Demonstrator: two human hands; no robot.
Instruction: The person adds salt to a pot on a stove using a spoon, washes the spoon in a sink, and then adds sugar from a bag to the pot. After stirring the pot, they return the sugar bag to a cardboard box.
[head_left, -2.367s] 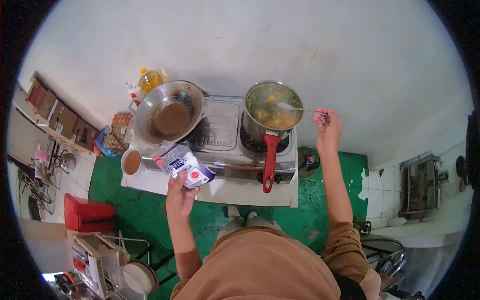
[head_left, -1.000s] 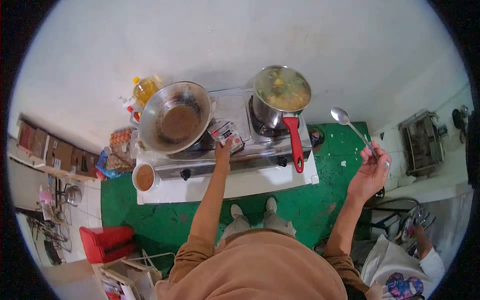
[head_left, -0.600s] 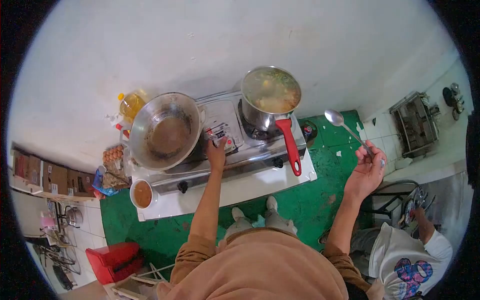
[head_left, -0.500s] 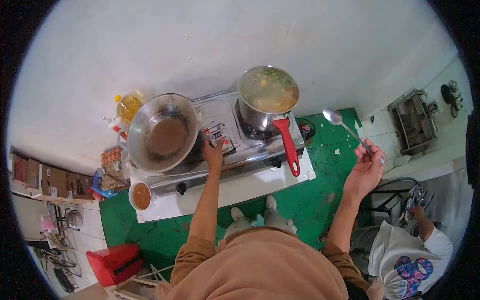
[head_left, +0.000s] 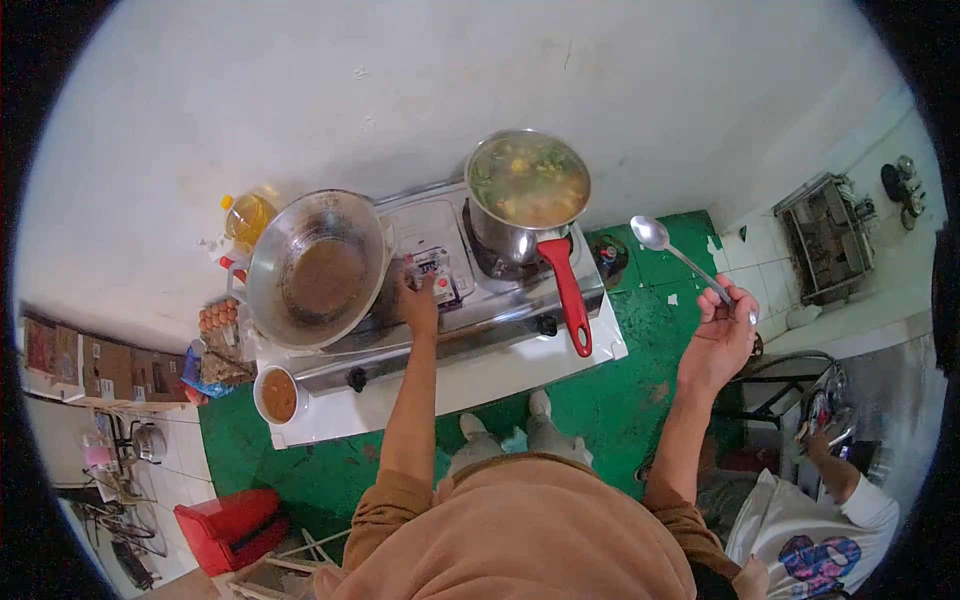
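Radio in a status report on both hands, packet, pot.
Left hand on packet, atop stove between pan and pot. Right hand holding spoon, clear of pot. Pot's red handle juts over stove front.

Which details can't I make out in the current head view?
All head view:
- Whether the left hand grips the white printed plastic packet: fingertips hidden by the hand.
- The packet's fine print: too small.
- What is beneath the wide grey metal wok: the wok hides it.
- The inner bottom of the red-handled steel pot: hidden by food and broth.
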